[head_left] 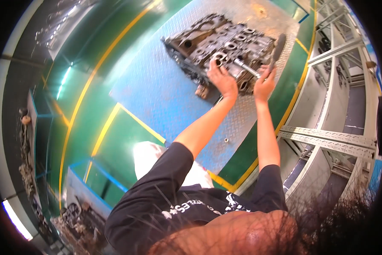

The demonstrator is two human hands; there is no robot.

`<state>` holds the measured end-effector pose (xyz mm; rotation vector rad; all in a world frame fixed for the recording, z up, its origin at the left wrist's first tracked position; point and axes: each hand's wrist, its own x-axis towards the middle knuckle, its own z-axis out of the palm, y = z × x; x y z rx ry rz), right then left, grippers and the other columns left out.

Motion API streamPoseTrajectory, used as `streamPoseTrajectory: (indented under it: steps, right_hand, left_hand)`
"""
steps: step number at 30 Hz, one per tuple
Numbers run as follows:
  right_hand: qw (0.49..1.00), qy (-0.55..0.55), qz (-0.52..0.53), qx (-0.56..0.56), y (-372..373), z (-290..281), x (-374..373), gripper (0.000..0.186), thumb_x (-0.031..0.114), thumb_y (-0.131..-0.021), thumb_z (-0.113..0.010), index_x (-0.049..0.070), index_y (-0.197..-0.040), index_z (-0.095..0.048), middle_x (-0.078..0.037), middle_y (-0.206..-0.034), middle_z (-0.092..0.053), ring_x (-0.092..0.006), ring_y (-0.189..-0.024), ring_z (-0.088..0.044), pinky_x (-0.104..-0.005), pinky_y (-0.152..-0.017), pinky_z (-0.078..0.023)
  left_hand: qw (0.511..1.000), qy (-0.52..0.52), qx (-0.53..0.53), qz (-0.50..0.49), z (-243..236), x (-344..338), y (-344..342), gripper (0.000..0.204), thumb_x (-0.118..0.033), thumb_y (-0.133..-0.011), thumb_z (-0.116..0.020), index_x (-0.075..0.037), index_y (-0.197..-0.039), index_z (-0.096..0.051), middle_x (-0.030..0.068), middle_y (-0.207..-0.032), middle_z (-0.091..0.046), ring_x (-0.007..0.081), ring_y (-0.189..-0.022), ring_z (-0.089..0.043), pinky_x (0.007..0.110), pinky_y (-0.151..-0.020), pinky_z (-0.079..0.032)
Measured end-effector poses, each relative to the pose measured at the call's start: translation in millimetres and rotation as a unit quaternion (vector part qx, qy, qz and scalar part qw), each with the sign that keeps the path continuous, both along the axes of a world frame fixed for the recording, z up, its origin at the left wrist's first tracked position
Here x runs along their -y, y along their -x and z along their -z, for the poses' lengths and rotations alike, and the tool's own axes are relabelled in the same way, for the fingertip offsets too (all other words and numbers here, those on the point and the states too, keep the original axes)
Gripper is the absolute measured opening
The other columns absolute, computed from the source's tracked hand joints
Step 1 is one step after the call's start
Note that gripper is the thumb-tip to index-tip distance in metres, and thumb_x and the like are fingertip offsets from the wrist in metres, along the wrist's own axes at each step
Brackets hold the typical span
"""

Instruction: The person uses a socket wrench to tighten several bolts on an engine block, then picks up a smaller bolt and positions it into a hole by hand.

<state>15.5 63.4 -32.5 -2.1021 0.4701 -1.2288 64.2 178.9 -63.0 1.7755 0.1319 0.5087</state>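
A dirty metal engine part (203,42), with several round bores and rough casting, lies on a blue, worn checker-plate surface (144,97). My left hand (222,83) reaches onto its lower middle, fingers apart and slightly bent, fingertips at a shiny ring (220,56). My right hand (264,83) is at the part's right side, closed round a long dark-handled tool (278,51) that points upward. Beside that hand a silver bar (246,66) runs diagonally across the part; whether the hand grips it too is unclear. A small nut-like piece (226,140) lies on the plate below.
Green floor (89,59) with yellow lines surrounds the plate. White metal racks (327,135) stand along the right. At lower left are a blue-edged bench (100,168) and dirty metal parts (80,221); more parts (27,170) line the far left.
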Motion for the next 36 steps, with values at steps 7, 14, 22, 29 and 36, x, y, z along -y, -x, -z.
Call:
streamPoseTrajectory:
  steps: [7, 14, 22, 29, 36]
  right_hand:
    - [0.974, -0.207, 0.078, -0.046, 6.0, -8.6, 14.6, 0.030, 0.024, -0.114, -0.045, 0.001, -0.129, -0.058, -0.008, -0.091, -0.073, -0.0205, -0.077, -0.073, -0.0376, -0.068, -0.055]
    - [0.995, -0.079, 0.062, -0.014, -4.3, -9.3, -8.9, 0.034, 0.024, -0.113, -0.046, 0.006, -0.139, -0.057, -0.009, -0.088, -0.073, -0.0292, -0.075, -0.072, -0.0429, -0.073, -0.055]
    - [0.934, -0.226, 0.186, -0.207, -12.8, 2.2, 38.5, 0.039, 0.035, -0.114, -0.041, 0.003, -0.120, -0.063, -0.012, -0.095, -0.077, -0.0350, -0.092, -0.073, -0.0450, -0.081, -0.054]
    - [0.988, 0.156, -0.006, 0.019, 16.1, 18.8, 16.1, 0.026, 0.018, -0.110, -0.052, 0.004, -0.127, -0.064, -0.020, -0.113, -0.074, -0.0382, -0.102, -0.072, -0.0449, -0.090, -0.055]
    - [0.952, -0.162, 0.201, -0.163, -23.6, -16.6, 22.8, 0.035, 0.034, -0.111, -0.047, 0.005, -0.111, -0.067, -0.024, -0.100, -0.075, -0.0503, -0.090, -0.069, -0.0584, -0.081, -0.052]
  left_hand:
    - [1.000, 0.003, 0.020, 0.014, -6.1, 6.1, 11.0, 0.047, -0.022, -0.111, -0.045, -0.006, -0.155, -0.044, 0.0164, -0.158, -0.048, 0.0378, -0.149, -0.041, 0.058, -0.126, -0.022]
    - [0.999, -0.018, 0.016, 0.033, -4.5, -11.6, 2.9, 0.053, -0.034, -0.112, -0.047, -0.004, -0.156, -0.042, 0.0197, -0.157, -0.045, 0.0412, -0.147, -0.037, 0.052, -0.123, -0.026]
    - [0.970, -0.093, -0.012, 0.223, -44.7, -43.4, -48.6, 0.045, -0.032, -0.107, -0.055, 0.004, -0.135, -0.056, 0.0254, -0.135, -0.057, 0.0434, -0.130, -0.051, 0.049, -0.114, -0.039]
    - [0.867, -0.350, 0.182, 0.303, -33.0, -28.1, -81.0, 0.048, -0.039, -0.107, -0.056, -0.015, -0.148, -0.059, 0.0148, -0.152, -0.057, 0.0339, -0.141, -0.053, 0.050, -0.113, -0.043]
    - [0.868, -0.357, 0.150, 0.310, -38.0, -23.0, -79.4, 0.049, -0.041, -0.107, -0.056, -0.009, -0.142, -0.063, 0.0113, -0.140, -0.067, 0.0297, -0.130, -0.061, 0.047, -0.108, -0.047]
